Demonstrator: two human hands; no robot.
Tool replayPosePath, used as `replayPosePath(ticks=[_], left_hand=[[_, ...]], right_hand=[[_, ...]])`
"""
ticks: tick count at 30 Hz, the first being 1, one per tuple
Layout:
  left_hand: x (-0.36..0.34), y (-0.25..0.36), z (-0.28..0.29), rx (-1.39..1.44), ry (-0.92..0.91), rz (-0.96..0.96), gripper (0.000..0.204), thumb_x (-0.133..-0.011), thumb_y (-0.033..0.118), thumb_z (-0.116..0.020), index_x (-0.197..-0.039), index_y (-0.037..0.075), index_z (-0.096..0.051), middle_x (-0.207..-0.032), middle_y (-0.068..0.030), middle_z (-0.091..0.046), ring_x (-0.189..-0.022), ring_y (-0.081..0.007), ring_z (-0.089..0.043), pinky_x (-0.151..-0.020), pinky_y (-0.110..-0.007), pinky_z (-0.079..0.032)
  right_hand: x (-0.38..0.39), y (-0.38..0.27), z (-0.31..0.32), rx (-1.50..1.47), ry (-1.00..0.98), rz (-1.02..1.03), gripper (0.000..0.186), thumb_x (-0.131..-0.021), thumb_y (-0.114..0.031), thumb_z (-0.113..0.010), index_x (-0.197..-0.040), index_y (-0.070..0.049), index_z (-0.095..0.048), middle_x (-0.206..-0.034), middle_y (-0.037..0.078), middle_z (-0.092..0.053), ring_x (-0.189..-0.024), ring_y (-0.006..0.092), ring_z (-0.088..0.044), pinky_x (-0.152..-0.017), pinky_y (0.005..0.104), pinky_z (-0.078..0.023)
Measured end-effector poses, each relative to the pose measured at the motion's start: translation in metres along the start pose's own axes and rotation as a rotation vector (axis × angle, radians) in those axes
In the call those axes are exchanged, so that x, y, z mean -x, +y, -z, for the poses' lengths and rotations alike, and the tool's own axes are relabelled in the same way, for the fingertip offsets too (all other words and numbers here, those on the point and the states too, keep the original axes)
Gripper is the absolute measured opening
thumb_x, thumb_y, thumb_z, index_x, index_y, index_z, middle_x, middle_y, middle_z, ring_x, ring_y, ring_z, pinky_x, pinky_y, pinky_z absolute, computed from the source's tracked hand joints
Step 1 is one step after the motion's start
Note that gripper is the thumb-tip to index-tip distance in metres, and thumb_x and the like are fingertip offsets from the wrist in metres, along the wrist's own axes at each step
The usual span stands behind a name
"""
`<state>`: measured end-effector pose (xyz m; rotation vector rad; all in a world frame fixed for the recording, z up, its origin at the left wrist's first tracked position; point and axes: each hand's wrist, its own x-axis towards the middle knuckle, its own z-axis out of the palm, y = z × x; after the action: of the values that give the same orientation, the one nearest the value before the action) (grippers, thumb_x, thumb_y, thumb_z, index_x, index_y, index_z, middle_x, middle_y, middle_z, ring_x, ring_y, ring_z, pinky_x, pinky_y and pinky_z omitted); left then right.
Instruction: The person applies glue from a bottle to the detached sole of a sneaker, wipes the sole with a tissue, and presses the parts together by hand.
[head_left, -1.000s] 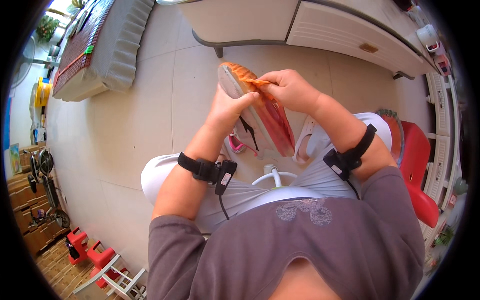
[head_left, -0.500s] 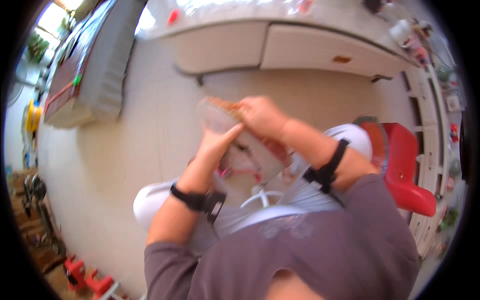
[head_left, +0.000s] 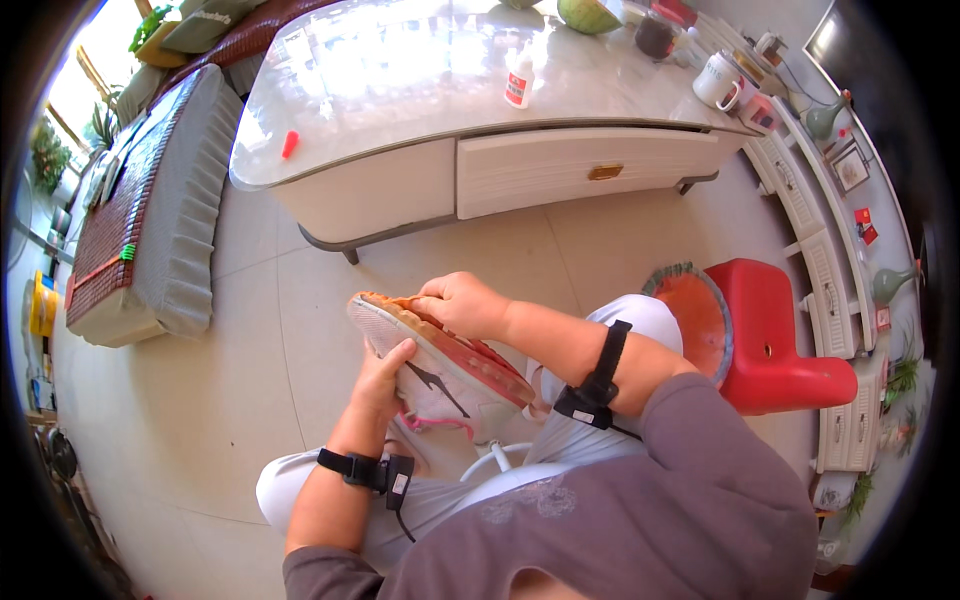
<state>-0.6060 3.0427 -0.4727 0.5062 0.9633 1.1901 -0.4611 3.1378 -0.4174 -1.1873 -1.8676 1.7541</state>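
Note:
A pale pink-white sneaker (head_left: 437, 380) with a dark mark on its side and bright pink laces is held on its side above my lap. Its orange-red sole (head_left: 478, 362) is turned up and away from me. My left hand (head_left: 385, 377) grips the upper from the near left, thumb pressed on the fabric and the other fingers hidden behind it. My right hand (head_left: 462, 305) is closed on the edge of the sole towards the toe, fingertips curled in and partly hidden. Whether the sole is loose there, I cannot tell.
Ahead stands a glossy white table (head_left: 400, 85) bearing a small white bottle (head_left: 519, 82) with a red label, a red cap (head_left: 290, 144) and a white mug (head_left: 717, 82). A red plastic stool (head_left: 775, 340) is at my right, a covered bench (head_left: 150, 210) at far left.
The view has swung upward, showing more of the table and its bottle, and is sharper. Both hands keep hold of the sneaker, whose sole now shows more plainly.

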Motion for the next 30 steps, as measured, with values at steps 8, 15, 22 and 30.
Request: replayPosePath(ticks=[8,15,22,30], left_hand=[[0.002,0.012,-0.018,0.058,0.123,-0.03,0.066,-0.071,0.01,-0.063,-0.124,0.009,-0.023,-0.11,-0.0121,-0.045,-0.098,-0.0256,-0.05,-0.079,-0.038,-0.047],[-0.002,0.011,-0.005,0.132,0.146,-0.044,0.062,-0.071,0.006,-0.063,-0.121,0.006,-0.026,-0.107,-0.0149,-0.046,-0.094,-0.0267,-0.052,-0.078,-0.039,-0.048],[-0.007,0.023,-0.019,0.173,0.169,-0.028,0.062,-0.071,0.007,-0.064,-0.118,0.002,-0.025,-0.101,-0.0153,-0.046,-0.086,-0.0237,-0.055,-0.07,-0.034,-0.051],[-0.003,0.028,-0.013,0.174,0.165,-0.036,0.061,-0.071,0.007,-0.064,-0.118,0.001,-0.025,-0.102,-0.015,-0.046,-0.088,-0.0233,-0.054,-0.073,-0.034,-0.05]], right_hand=[[-0.011,0.01,0.026,0.018,0.14,0.218,0.027,-0.082,-0.025,-0.053,-0.093,-0.001,-0.058,-0.085,0.011,-0.062,-0.074,0.0135,-0.056,-0.064,0.0287,-0.045],[-0.066,-0.022,0.158,0.327,1.117,0.465,0.079,-0.064,-0.03,-0.073,-0.119,0.007,-0.03,-0.117,0.023,-0.043,-0.109,0.0294,-0.043,-0.09,0.0341,-0.036],[-0.112,-0.02,0.229,0.525,1.059,0.227,0.065,-0.069,-0.04,-0.065,-0.117,-0.002,-0.043,-0.109,0.015,-0.053,-0.098,0.0265,-0.053,-0.084,0.0315,-0.041],[-0.049,-0.042,0.157,0.158,0.563,0.372,0.031,-0.083,-0.027,-0.052,-0.105,-0.005,-0.051,-0.094,0.006,-0.058,-0.086,0.0132,-0.054,-0.074,0.0276,-0.042]])
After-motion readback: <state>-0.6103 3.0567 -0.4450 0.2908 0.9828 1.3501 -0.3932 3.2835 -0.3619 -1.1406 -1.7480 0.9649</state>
